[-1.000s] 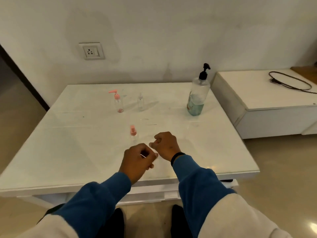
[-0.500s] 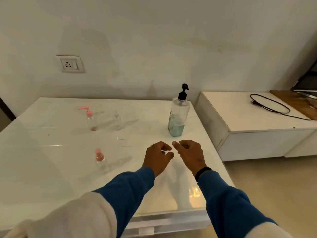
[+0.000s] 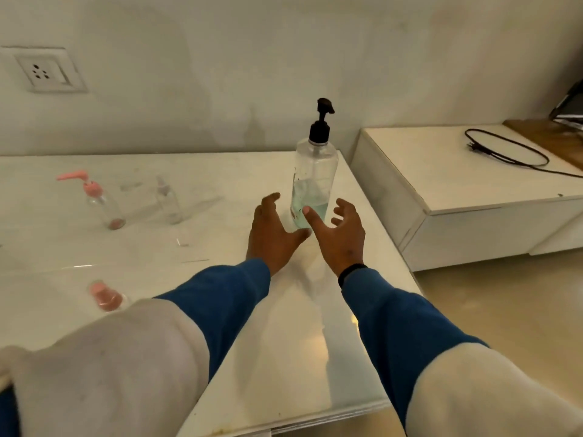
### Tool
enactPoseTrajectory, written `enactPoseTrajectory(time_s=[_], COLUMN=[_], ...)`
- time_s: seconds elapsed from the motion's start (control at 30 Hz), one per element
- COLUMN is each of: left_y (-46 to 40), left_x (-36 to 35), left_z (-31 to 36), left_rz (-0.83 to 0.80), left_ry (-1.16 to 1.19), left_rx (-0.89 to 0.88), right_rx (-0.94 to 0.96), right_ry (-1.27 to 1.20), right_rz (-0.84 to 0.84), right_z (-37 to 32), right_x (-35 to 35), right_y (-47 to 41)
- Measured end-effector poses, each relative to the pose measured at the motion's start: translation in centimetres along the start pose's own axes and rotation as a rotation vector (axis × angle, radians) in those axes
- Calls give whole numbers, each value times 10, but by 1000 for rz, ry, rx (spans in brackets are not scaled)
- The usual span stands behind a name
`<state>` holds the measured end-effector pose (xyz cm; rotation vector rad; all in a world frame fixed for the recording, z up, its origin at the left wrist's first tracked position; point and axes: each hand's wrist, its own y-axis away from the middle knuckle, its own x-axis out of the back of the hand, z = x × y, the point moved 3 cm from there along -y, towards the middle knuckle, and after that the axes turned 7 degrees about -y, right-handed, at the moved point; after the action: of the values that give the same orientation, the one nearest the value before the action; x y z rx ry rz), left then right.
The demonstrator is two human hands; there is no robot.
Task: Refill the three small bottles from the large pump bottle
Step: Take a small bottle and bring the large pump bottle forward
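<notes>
The large clear pump bottle with a black pump and a little blue-green liquid stands upright near the table's right edge. My left hand and my right hand reach toward its base from either side, fingers spread, holding nothing. A small bottle with a pink pump stands at the left. To its right is a small clear bottle. A third small bottle with a pink cap stands nearer to me, partly hidden by my left sleeve.
The white glass-topped table meets the wall at the back. A low white cabinet stands to the right with a black cable on it. A wall socket is at the upper left.
Both hands have moved forward and right across the table, from near the pink-capped bottle to the base of the pump bottle, and their fingers have spread. The camera has swung right and closer.
</notes>
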<state>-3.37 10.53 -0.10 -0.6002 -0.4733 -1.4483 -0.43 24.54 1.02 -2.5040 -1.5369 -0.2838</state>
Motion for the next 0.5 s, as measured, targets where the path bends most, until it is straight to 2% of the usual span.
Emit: enactPoseTrajectory(time_s=[0.27,0.5], left_y=[-37,-35], left_x=[10,-6], left_z=[11,7], left_rz=[-115,-106], left_ry=[50,153], left_rx=[-99,-96], right_rx=[92,114], right_ry=[33,57], right_rz=[-18,15], right_z=[-16,-11], right_x=[-23,-25], right_y=[-25,-26])
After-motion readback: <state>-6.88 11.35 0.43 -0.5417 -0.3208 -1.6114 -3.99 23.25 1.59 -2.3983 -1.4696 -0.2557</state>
